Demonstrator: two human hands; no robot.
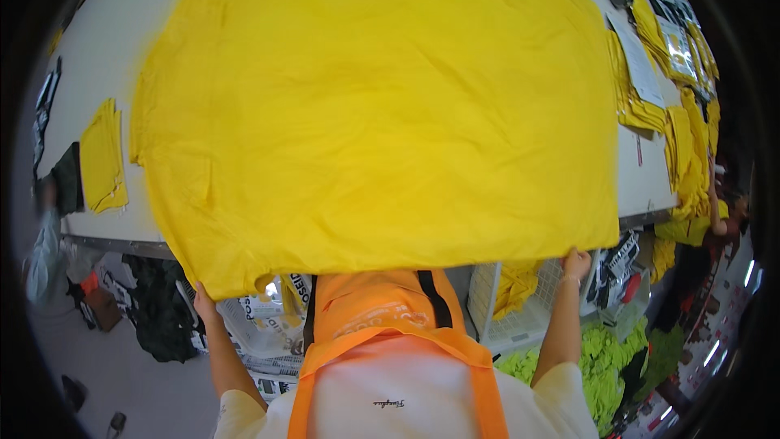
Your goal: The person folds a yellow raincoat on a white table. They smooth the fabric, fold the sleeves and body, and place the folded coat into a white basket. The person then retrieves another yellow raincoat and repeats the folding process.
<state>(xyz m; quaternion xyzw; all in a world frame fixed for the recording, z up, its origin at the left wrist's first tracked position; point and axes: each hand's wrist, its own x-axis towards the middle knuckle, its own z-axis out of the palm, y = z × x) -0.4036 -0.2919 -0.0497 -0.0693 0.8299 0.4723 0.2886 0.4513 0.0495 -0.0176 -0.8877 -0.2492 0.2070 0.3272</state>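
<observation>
A large piece of yellow fabric, seemingly a garment, is spread wide in front of me over the table. Its edges are smeared by motion at the left and top right. At its lower left corner, my left hand is closed on the edge, the fingertips partly hidden by the cloth. My right hand pinches the near edge close to the lower right corner. Between my hands the near edge runs almost straight, just above my orange apron. Most of the tabletop in front of me is hidden under the fabric.
Folded yellow garments lie on the white table at left. Yellow stacks and a paper sheet lie at right. Below stand a white basket and lime-green garments. Other people work at both sides.
</observation>
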